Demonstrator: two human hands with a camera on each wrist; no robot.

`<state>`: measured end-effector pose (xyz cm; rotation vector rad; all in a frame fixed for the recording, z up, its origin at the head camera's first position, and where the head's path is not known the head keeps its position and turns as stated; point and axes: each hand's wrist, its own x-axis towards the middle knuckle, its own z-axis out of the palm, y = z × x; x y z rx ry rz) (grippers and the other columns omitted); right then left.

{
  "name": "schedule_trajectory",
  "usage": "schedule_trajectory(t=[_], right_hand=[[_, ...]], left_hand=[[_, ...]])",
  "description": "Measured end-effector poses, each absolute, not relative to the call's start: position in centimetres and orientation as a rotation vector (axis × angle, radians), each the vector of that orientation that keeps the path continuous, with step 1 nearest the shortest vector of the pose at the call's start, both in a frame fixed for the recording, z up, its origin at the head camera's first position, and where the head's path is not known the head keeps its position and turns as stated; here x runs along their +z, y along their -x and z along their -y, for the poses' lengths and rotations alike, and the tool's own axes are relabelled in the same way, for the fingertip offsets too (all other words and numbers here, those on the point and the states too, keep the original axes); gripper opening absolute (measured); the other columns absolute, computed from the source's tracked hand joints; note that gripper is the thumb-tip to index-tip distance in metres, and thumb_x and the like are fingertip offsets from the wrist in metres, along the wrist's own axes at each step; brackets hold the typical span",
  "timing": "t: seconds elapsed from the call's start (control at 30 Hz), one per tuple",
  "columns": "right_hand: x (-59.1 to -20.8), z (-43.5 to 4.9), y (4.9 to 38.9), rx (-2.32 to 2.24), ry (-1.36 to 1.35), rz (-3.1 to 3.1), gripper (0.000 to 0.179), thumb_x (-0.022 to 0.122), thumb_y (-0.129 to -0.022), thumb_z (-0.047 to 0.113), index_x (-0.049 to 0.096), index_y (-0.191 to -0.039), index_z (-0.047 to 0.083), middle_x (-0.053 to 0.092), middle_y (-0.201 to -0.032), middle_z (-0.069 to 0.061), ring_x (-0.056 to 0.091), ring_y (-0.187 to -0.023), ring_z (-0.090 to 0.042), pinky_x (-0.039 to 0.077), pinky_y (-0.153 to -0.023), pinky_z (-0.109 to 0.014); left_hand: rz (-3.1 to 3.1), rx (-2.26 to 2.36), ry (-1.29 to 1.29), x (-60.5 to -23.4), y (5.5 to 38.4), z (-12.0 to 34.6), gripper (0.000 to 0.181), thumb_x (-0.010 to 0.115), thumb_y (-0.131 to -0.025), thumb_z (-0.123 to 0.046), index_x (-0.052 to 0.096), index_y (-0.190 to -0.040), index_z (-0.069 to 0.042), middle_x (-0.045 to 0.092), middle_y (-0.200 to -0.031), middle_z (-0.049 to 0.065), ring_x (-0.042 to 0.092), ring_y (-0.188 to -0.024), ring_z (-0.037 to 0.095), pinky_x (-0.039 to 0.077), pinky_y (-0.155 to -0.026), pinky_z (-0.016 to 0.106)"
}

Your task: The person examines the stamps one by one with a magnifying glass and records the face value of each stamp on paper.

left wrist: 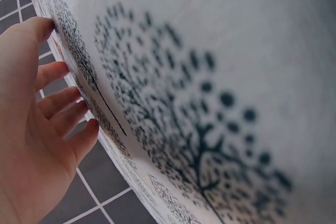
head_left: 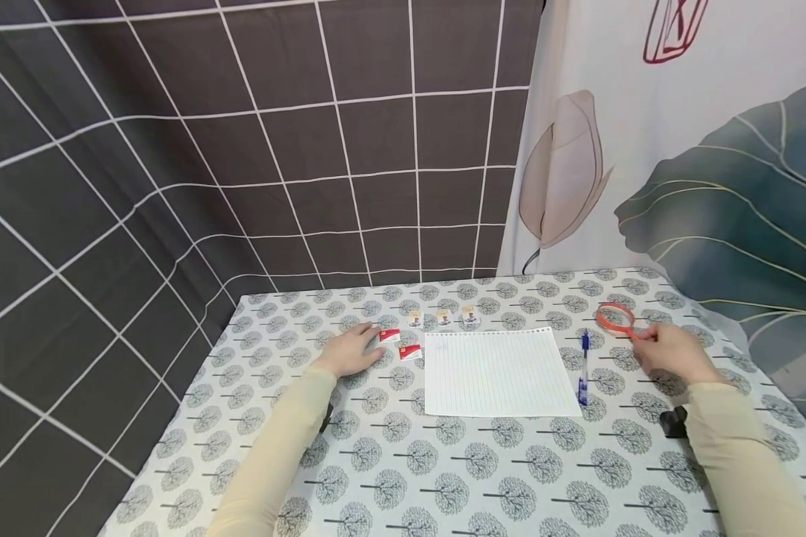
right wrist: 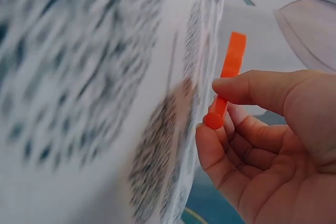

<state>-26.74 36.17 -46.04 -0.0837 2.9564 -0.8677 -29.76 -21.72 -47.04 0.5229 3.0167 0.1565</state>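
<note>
Right hand (head_left: 672,356): here at the right of the head view, thumb and fingers pinching the orange handle, a firm grasp, plain to see in the right wrist view too.
Orange hoop (head_left: 631,329): handle in those fingers, round end pointing up and left, right of centre in the frame; whether a lens fills it, I can't tell.
Left hand (head_left: 351,352): left of centre, released, fingers loosely bent on the cloth, tips right beside the red cards.
Red cards: two of them, the upper (head_left: 389,335) nearest the fingertips, the lower (head_left: 410,352) a touch down and right; red and white, yellow mark at the left, any lettering too small to read.
Picture pieces: three in a row just above the paper, left (head_left: 414,319), middle (head_left: 443,318) and right (head_left: 469,315), small figures on them, print unreadable.
Lined paper (head_left: 500,377): centre of the frame, perforated top edge, faint bluish writing at its upper left, illegible from here.
Blue pen (head_left: 584,369): just right of the paper, lying lengthwise up the frame.
Tablecloth (head_left: 383,425): tree print throughout.
Pale curtain (head_left: 604,45): upper right, leaf print, plus a red seal-like mark cut by the top edge, unreadable.
</note>
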Motion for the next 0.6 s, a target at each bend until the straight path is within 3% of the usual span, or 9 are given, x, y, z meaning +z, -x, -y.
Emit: schedule_trajectory(t=[0.2, 0.33, 0.6], right_hand=[[-45.3, -34.3, 27.4, -0.915, 0.138, -3.013, 0.034, 0.061, -0.095, 0.016, 0.062, -0.108, -0.016, 0.065, -0.078, -0.011, 0.055, -0.064, -0.019, 0.045, -0.055, -0.032], [-44.9, -32.6, 27.9, -0.967, 0.206, -3.022, 0.033, 0.059, -0.096, 0.012, 0.061, -0.108, -0.018, 0.061, -0.074, -0.008, 0.048, -0.061, -0.018, 0.041, -0.051, -0.031], [-44.2, -28.9, 29.0, -0.997, 0.285, -3.008, 0.029, 0.060, -0.097, 0.010, 0.062, -0.110, -0.016, 0.062, -0.077, -0.012, 0.049, -0.059, -0.017, 0.042, -0.051, -0.030]], left_hand=[[-3.011, 0.184, -0.517, -47.2, 29.9, 21.8, 0.065, 0.049, -0.101, -0.054, 0.046, -0.153, -0.015, 0.040, -0.158, 0.013, 0.041, -0.142, 0.034, 0.043, -0.110, 0.056], [-2.998, 0.249, -0.513, -47.3, 30.0, 21.8, 0.065, 0.051, -0.101, -0.051, 0.045, -0.153, -0.011, 0.039, -0.159, 0.013, 0.038, -0.145, 0.033, 0.036, -0.116, 0.052], [-2.970, 0.420, -0.491, -47.7, 30.0, 21.7, 0.067, 0.054, -0.101, -0.047, 0.043, -0.153, -0.007, 0.037, -0.160, 0.013, 0.034, -0.147, 0.031, 0.028, -0.121, 0.047]])
